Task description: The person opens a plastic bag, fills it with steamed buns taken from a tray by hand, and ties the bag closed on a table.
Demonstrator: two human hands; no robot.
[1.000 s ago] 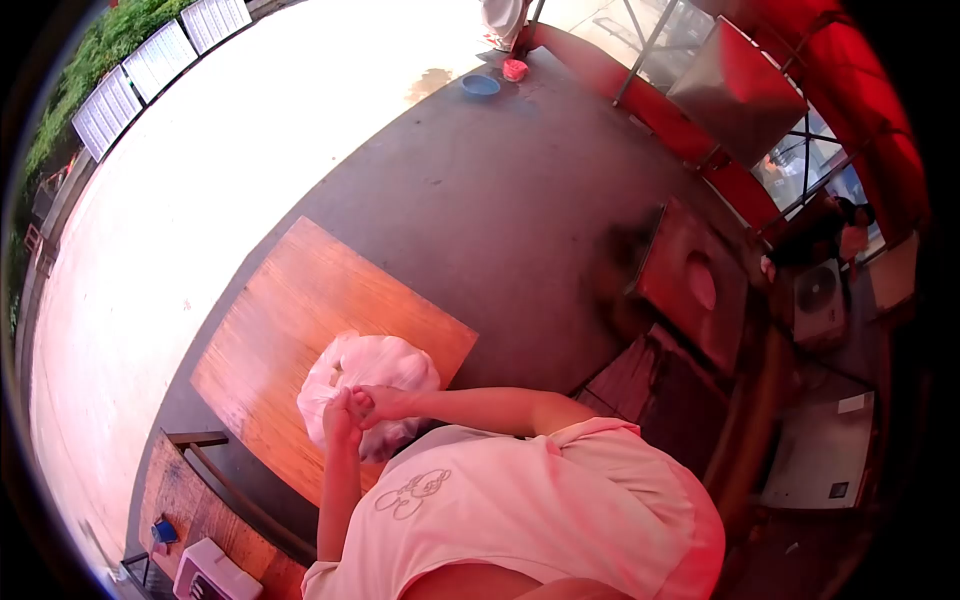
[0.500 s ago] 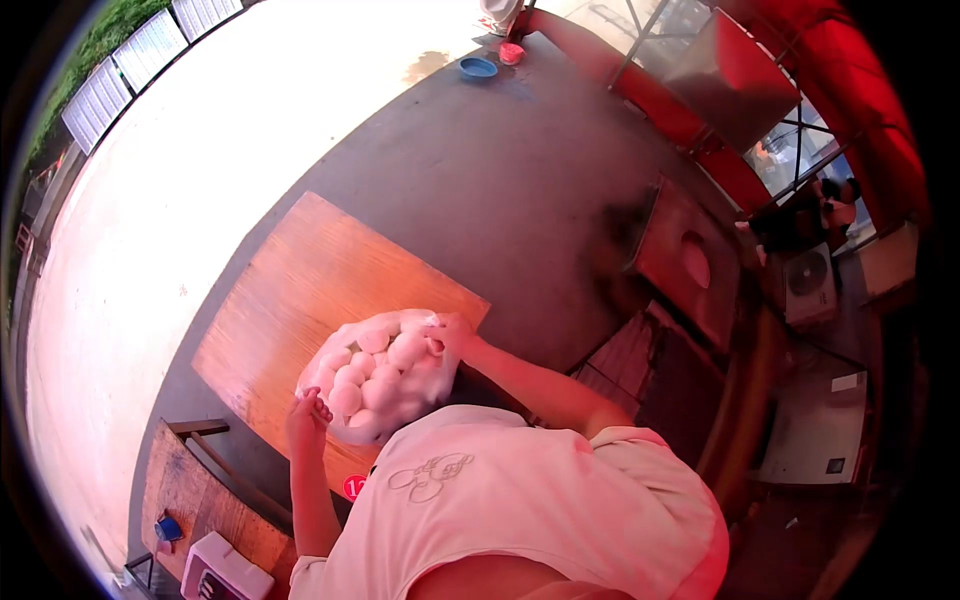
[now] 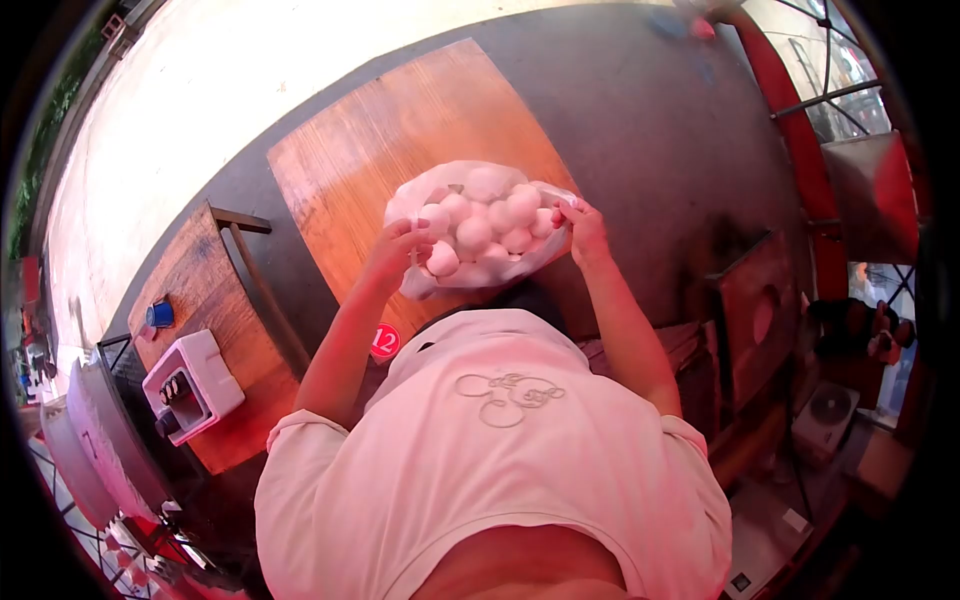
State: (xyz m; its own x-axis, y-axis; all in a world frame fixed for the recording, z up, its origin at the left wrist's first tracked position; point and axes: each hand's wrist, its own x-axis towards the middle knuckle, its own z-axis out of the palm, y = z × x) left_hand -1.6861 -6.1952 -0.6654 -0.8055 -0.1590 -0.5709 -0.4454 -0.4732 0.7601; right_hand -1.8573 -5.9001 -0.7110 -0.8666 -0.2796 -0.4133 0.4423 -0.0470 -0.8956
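A translucent white plastic bag (image 3: 425,195) rests at the near edge of a wooden table, its mouth spread wide. Inside lie many pale, rounded, egg-like things (image 3: 475,232); their exact kind is not certain. My left hand (image 3: 398,252) grips the bag's left rim, its fingers bent over the edge beside the nearest egg-like thing. On the opposite side, my right hand (image 3: 586,232) pinches the right rim between thumb and fingers. The bag's underside is hidden by its contents.
The wooden table (image 3: 400,110) bears a red number 12 sticker (image 3: 384,341) near me. To the left, a second table (image 3: 195,262) holds a pink-white box (image 3: 195,388) and a small blue container (image 3: 159,314). An outdoor unit (image 3: 826,415) stands at right.
My view has turned, so the bag and table appear higher and more central. Both hands still hold the bag's rim, and my left hand's fingers now reach over its edge.
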